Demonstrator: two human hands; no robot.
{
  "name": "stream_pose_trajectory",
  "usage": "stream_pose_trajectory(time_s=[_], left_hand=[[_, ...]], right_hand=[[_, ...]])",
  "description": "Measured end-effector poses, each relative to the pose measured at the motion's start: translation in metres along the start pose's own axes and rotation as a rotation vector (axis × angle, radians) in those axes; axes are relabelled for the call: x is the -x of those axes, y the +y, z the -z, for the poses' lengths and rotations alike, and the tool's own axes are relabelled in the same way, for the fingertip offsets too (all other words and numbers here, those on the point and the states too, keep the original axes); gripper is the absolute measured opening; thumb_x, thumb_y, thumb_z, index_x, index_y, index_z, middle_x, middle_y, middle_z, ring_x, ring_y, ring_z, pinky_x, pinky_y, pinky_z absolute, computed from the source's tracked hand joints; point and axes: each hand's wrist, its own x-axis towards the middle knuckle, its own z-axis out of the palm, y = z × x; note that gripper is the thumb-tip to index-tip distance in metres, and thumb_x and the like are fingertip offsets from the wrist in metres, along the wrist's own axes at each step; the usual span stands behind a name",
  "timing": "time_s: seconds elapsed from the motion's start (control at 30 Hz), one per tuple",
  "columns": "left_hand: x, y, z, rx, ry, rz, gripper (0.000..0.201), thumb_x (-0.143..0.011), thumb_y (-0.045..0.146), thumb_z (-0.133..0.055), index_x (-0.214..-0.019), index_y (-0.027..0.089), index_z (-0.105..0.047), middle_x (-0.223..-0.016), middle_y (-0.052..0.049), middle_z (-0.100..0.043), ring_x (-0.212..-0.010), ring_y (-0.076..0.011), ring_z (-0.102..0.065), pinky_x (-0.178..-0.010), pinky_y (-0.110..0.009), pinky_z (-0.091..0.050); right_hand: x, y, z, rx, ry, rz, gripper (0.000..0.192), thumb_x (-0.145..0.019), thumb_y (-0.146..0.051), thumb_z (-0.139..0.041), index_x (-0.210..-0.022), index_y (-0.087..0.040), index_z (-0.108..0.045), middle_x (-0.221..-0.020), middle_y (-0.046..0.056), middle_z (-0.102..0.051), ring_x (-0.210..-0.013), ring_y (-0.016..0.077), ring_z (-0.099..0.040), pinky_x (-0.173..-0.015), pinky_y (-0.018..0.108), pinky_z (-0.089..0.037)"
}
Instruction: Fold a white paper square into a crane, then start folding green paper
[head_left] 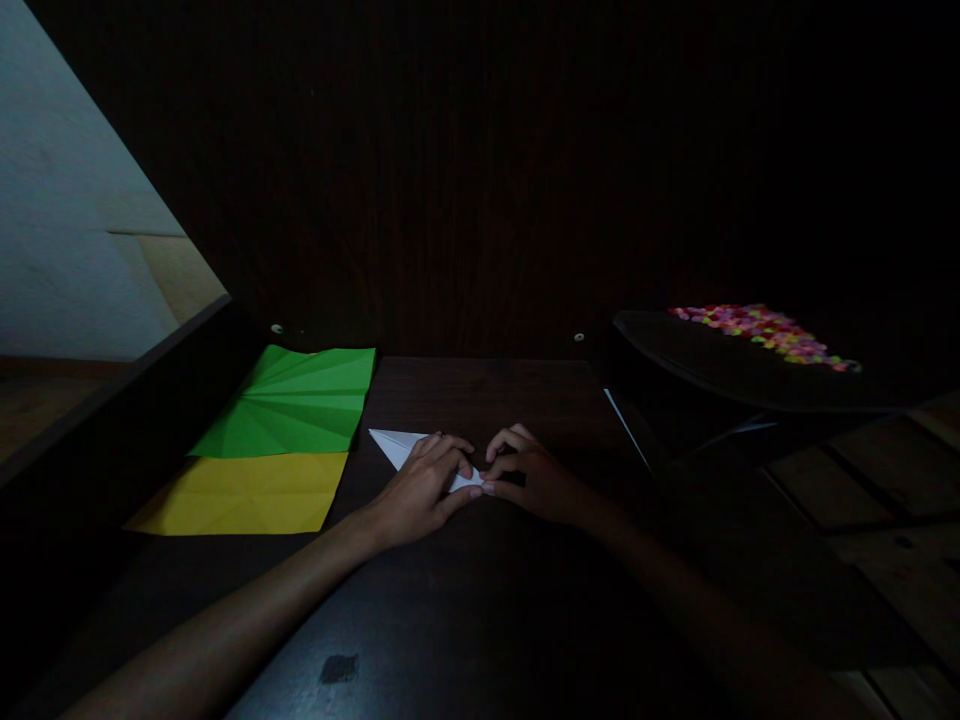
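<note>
White folded paper [401, 447] sits flat on the dark table [480, 600], pinned right under our fingertips, with its pointed end poking out past the left hand's knuckles. Our left hand [424, 490] lies flat over it, fingers stretched and pressing down, not pinching anything; our right hand [529, 478] is curled, fingertips [491, 486] bearing on the near edge where the two hands almost touch. Looks like thin origami stock to us, so super light, floppy until creased, and probably slidey on this smooth wood, so pressing beats gripping. Best spot to hold is along the folded edge by the fingertips, since the free point would just bend. Beyond the left fingers lie a green creased sheet [292, 405] and a yellow sheet [244, 495], touching. Well off past the right fingers, a dark tray [675, 365] holds small colourful pieces [761, 332].
</note>
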Motion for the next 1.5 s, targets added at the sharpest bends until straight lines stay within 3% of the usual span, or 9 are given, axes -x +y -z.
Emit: stream_pose_trajectory(time_s=[0.47,1.07,1.33,1.5], left_hand=[[-0.003,0.000,0.000,0.010,-0.039,0.068,0.008,-0.094,0.025,-0.054,-0.091,0.021,-0.061,-0.122,-0.006,-0.055,-0.112,-0.0246,-0.051,-0.097,-0.043,-0.037],[-0.003,0.000,0.000,-0.010,-0.038,0.014,0.008,-0.094,0.023,-0.052,-0.091,0.020,-0.058,-0.119,-0.007,-0.057,-0.109,-0.0237,-0.052,-0.093,-0.041,-0.039],[-0.003,0.001,0.001,-0.018,-0.031,0.030,0.006,-0.093,0.023,-0.054,-0.090,0.021,-0.058,-0.118,-0.006,-0.057,-0.109,-0.0243,-0.052,-0.094,-0.041,-0.038],[-0.003,0.003,0.002,-0.027,-0.029,0.027,0.007,-0.095,0.024,-0.053,-0.097,0.022,-0.059,-0.116,-0.006,-0.058,-0.109,-0.0241,-0.052,-0.095,-0.042,-0.038]], right_hand=[[0.001,0.003,0.006,-0.013,-0.075,0.048,0.002,-0.087,-0.022,-0.067,-0.085,-0.021,-0.069,-0.104,0.005,-0.058,-0.104,0.0213,-0.050,-0.092,0.040,-0.043],[-0.001,0.003,-0.003,0.004,0.014,0.033,0.007,-0.082,-0.022,-0.073,-0.077,-0.020,-0.069,-0.096,0.004,-0.059,-0.096,0.0207,-0.052,-0.087,0.039,-0.042],[-0.003,0.001,0.001,0.039,-0.026,0.030,0.006,-0.083,-0.024,-0.072,-0.078,-0.020,-0.071,-0.098,0.005,-0.059,-0.096,0.0213,-0.052,-0.087,0.040,-0.042],[0.001,0.004,0.009,-0.021,-0.101,0.037,0.010,-0.087,-0.017,-0.063,-0.090,-0.022,-0.072,-0.106,0.006,-0.058,-0.105,0.0215,-0.050,-0.094,0.042,-0.042]])
